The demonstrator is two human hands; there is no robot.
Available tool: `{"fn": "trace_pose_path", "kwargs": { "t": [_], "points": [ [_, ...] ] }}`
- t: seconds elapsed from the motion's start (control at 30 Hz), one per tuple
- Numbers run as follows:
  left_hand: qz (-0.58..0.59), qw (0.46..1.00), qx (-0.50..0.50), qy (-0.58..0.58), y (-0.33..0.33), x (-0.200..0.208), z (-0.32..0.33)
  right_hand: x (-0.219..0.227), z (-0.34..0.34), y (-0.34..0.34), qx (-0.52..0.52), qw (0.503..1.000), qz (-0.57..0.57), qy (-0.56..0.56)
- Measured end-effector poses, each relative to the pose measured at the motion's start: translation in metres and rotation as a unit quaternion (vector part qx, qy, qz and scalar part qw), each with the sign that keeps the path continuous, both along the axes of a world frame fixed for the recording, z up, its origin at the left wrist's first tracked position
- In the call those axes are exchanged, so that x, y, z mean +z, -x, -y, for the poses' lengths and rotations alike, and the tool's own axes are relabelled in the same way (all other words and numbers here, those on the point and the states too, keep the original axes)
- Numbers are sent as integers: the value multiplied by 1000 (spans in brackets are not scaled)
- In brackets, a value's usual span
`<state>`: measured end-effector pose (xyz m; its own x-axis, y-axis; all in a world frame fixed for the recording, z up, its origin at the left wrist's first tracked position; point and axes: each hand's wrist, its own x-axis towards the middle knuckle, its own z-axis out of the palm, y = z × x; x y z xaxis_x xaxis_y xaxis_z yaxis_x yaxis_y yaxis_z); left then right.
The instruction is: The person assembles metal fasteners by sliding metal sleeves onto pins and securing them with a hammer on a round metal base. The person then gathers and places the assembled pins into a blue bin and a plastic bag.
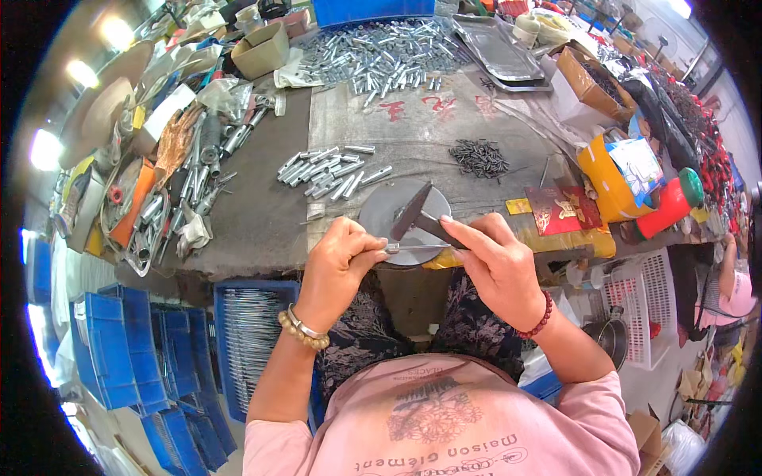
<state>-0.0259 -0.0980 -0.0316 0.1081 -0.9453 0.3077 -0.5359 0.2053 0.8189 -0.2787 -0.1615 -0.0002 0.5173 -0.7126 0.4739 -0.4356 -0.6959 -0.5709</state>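
Silver piece (392,248) sits between left fingers (367,243) (pinched together).

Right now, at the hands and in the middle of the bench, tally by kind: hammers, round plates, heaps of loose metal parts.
Hammer, at the right hand: 1
Round grey plate: 1
Heaps: 3 (far, mostly silver heap; near silver heap; dark heap)
Total: 5
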Motion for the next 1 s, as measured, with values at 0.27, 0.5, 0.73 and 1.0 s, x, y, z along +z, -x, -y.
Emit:
{"fn": "trace_pose_path", "kwargs": {
  "t": [0.27,0.5,0.73,1.0],
  "points": [
    [-1,1000,-4,20,0,-6,0,0,-5,-10,0,976,-121,183],
    [24,994,46,96,10,-10,-7,-14,-23,-11,47,989,-67,-123],
    [-257,958,118,-47,56,-23,-40,-27,-40,-14,86,853,72,-510],
    [-431,894,93,-81,57,-21,-42,-38,-58,-21,104,836,95,-531]
  ]
}}
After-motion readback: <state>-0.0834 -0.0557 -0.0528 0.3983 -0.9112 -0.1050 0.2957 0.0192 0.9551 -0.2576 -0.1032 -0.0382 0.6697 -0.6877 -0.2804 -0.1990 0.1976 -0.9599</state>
